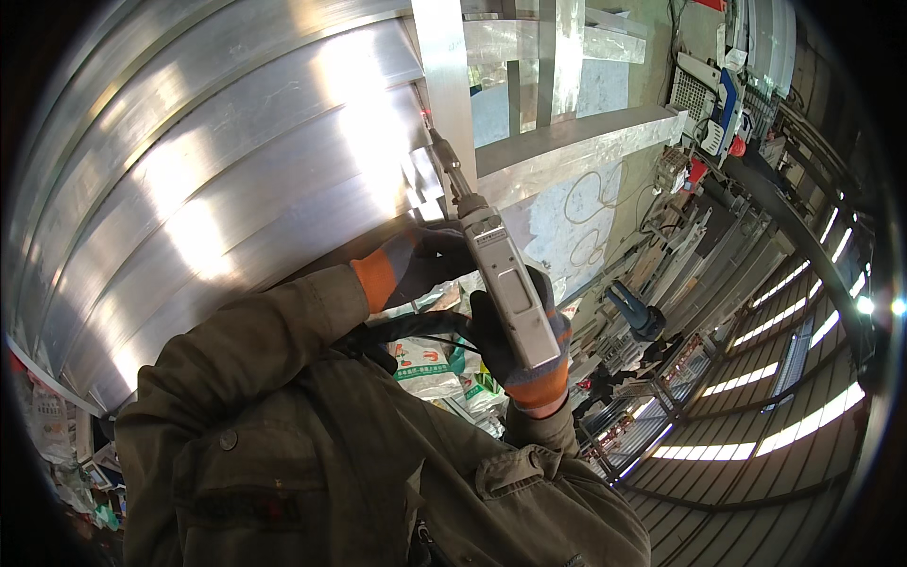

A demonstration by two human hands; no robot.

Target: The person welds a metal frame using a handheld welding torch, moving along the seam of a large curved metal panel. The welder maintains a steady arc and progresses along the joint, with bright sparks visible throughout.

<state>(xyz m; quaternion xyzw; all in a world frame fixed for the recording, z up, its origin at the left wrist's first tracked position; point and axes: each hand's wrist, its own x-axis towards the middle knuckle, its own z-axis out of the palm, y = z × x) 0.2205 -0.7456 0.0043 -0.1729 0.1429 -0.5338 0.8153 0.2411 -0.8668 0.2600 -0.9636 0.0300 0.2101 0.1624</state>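
My right hand [529, 354], in a dark glove with an orange cuff, grips the grey body of a handheld welding gun [505, 283]. Its thin nozzle [444, 156] points up at the joint between a curved ribbed metal panel [236, 180] and a metal frame post [446, 76]. My left hand [420, 265], gloved the same way, rests near the front of the gun's body, just below the panel's edge. A black hose runs from the gun down across my olive jacket.
A horizontal metal beam [576, 146] joins the post to the right. Printed sacks [430, 369] lie on the floor below. Machines and cables [718, 104] stand at the upper right, with metal racks and a grated floor [642, 425] beyond.
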